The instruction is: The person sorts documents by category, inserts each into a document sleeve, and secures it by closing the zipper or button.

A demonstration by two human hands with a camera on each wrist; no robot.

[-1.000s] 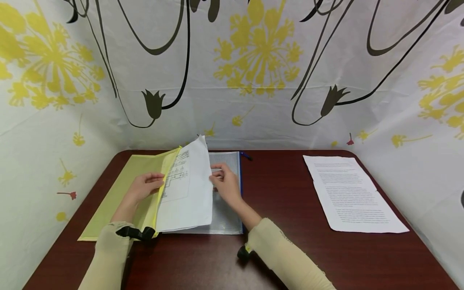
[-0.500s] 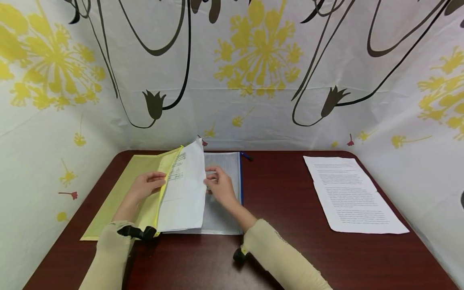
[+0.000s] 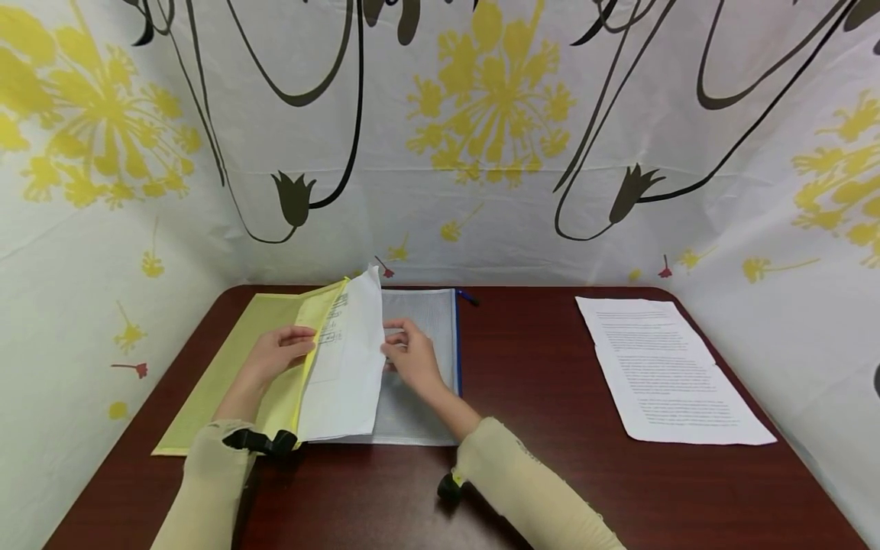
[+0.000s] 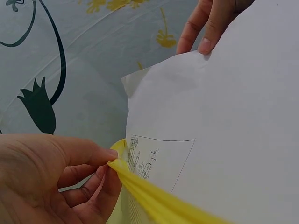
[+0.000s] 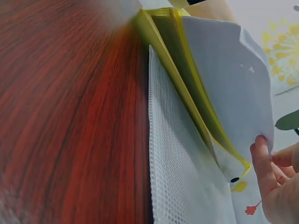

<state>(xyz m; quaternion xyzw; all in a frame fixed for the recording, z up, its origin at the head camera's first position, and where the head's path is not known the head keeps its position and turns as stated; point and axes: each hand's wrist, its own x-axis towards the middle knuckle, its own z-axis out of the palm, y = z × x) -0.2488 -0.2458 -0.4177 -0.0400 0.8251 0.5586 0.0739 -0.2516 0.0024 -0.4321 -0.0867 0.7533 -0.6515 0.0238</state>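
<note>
On the left of the table lies a yellow mesh zipper pouch (image 3: 227, 382), its right edge lifted. My left hand (image 3: 278, 355) pinches that edge between thumb and fingers, as the left wrist view also shows at the pouch's yellow rim (image 4: 149, 193). White paper sheets (image 3: 347, 382) with a printed diagram stand tilted, their left part inside the pouch opening. My right hand (image 3: 412, 355) pinches the sheets' free right edge; in the right wrist view its fingers (image 5: 264, 163) press on the paper (image 5: 229, 70). The sheets' inner edge is hidden by the pouch.
A clear mesh pouch with a blue edge (image 3: 426, 405) lies flat under the sheets and right hand. At its top corner is a dark blue zipper end (image 3: 467, 296). A printed text page (image 3: 670, 374) rests on the table's right side. Patterned cloth (image 3: 509, 229) rises behind the table.
My right hand has moved left with the sheets' free edge, and the sheets sit farther into the yellow pouch. The left hand has barely moved and keeps its pinch on the pouch edge.
</note>
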